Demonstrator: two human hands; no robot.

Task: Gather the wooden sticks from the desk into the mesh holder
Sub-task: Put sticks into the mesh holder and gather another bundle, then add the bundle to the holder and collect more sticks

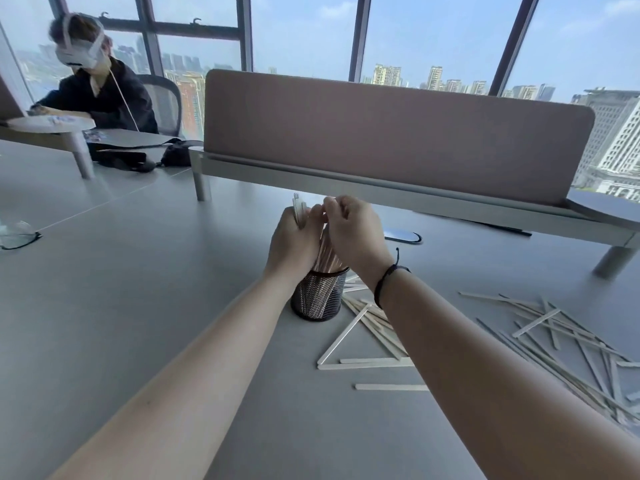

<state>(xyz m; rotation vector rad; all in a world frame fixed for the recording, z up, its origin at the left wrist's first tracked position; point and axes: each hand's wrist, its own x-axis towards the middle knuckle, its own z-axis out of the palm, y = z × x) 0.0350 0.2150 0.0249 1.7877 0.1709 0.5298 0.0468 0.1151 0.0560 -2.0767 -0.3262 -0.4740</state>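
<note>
Above the holder (319, 295), the left hand (292, 244) and right hand (355, 230) gripped the sticks (328, 255) standing inside it with curled fingers.

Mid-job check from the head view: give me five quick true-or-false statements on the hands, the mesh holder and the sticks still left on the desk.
1. The mesh holder stands upright on the desk. True.
2. The left hand grips a bundle of sticks above the holder. True.
3. The holder is empty. False: sticks already stand in it.
4. All loose sticks lie left of the holder. False: they lie to its right.
5. The right hand rests flat on the desk. False: it is raised by the bundle, fingers curled.
</note>
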